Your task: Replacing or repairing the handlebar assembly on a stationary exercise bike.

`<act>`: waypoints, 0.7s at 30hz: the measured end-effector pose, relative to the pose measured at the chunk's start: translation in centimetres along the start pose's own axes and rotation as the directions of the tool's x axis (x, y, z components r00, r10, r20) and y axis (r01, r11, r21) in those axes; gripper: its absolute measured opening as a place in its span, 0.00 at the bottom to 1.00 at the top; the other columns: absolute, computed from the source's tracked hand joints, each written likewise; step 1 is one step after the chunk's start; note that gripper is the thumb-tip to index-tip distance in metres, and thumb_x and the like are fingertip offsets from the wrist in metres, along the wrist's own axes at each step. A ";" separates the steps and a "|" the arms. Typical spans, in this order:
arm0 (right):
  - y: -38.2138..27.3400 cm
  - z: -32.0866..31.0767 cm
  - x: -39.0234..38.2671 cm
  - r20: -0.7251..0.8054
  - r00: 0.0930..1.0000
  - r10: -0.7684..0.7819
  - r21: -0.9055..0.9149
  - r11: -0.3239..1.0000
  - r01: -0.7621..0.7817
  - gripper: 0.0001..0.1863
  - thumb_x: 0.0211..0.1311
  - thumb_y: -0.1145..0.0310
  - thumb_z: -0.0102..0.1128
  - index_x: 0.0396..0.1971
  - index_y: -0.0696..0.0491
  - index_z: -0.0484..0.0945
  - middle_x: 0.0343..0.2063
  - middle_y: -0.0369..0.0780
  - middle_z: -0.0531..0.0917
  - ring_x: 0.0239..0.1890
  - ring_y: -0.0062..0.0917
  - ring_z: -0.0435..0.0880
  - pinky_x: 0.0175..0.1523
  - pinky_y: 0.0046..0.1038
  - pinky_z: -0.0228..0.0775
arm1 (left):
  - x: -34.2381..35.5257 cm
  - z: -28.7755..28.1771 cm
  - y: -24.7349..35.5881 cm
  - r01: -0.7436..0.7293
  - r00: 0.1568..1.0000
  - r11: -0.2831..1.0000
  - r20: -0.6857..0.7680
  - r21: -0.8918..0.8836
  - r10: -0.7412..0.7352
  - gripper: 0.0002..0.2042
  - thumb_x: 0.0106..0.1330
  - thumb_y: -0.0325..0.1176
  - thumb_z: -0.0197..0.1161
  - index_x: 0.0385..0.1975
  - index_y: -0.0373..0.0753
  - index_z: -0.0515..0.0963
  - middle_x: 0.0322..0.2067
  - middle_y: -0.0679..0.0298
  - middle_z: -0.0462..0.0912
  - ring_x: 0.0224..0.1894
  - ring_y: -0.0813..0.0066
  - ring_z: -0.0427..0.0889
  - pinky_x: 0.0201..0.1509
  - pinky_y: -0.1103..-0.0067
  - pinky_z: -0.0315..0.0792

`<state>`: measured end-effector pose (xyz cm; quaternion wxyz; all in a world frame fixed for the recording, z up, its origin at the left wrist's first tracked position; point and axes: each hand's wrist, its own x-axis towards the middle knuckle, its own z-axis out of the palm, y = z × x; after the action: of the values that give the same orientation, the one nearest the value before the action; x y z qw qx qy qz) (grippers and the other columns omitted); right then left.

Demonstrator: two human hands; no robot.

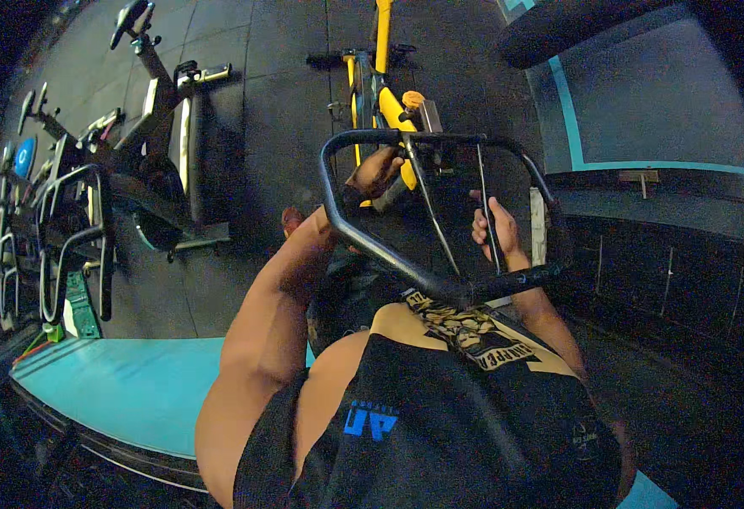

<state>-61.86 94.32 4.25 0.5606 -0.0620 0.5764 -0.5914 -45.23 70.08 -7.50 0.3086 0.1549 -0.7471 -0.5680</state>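
In front of me is the black looped handlebar (372,246) of an exercise bike with a yellow frame (393,109). My left hand (375,176) reaches beneath its left side, fingers bent together by the frame; what they grip is hidden. Inside the loop, my right hand (499,227) is closed, with its fingers curled behind a thin dark rod (485,182). Whether it grips that rod or a small dark thing beside it is unclear. An orange round knob (413,100) and a grey box-like part (430,119) sit on the bike just beyond the handlebar.
Several exercise bikes (156,161) stand in a row at the left on dark floor tiles (283,76). A turquoise ledge (126,373) runs along the lower left. At the right is a dark raised surface with turquoise stripes (569,110).
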 end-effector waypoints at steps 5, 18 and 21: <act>0.0 0.4 0.0 -0.006 1.000 0.006 0.007 1.000 -0.006 0.24 0.70 0.54 0.38 0.57 0.54 0.64 0.16 0.32 0.66 0.14 0.16 0.65 0.18 0.22 0.62 | -0.3 -0.9 1.2 0.168 0.985 0.975 0.047 -0.143 -0.163 0.16 0.66 0.41 0.56 0.43 0.32 0.74 0.34 0.54 0.78 0.38 0.66 0.76 0.44 0.73 0.69; 0.1 0.5 0.1 -0.039 0.999 0.005 -0.002 1.000 -0.005 0.25 0.69 0.52 0.39 0.55 0.57 0.65 0.14 0.32 0.65 0.11 0.16 0.63 0.16 0.21 0.60 | -0.6 1.9 0.1 0.298 0.947 0.942 -0.074 -0.151 -0.311 0.14 0.62 0.38 0.59 0.42 0.36 0.74 0.36 0.47 0.79 0.41 0.50 0.79 0.42 0.67 0.72; 0.0 0.5 -0.1 -0.062 0.998 -0.004 -0.055 0.998 0.000 0.25 0.69 0.53 0.39 0.54 0.56 0.66 0.14 0.32 0.65 0.11 0.16 0.63 0.16 0.20 0.60 | -0.4 1.5 1.5 0.247 0.967 0.969 -0.055 -0.017 -0.248 0.14 0.63 0.38 0.59 0.43 0.35 0.74 0.37 0.48 0.80 0.41 0.52 0.79 0.44 0.70 0.72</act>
<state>-61.48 94.04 4.47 0.5399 -0.0595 0.6096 -0.5774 -45.67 71.90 -6.48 0.2572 0.2613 -0.7101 -0.6012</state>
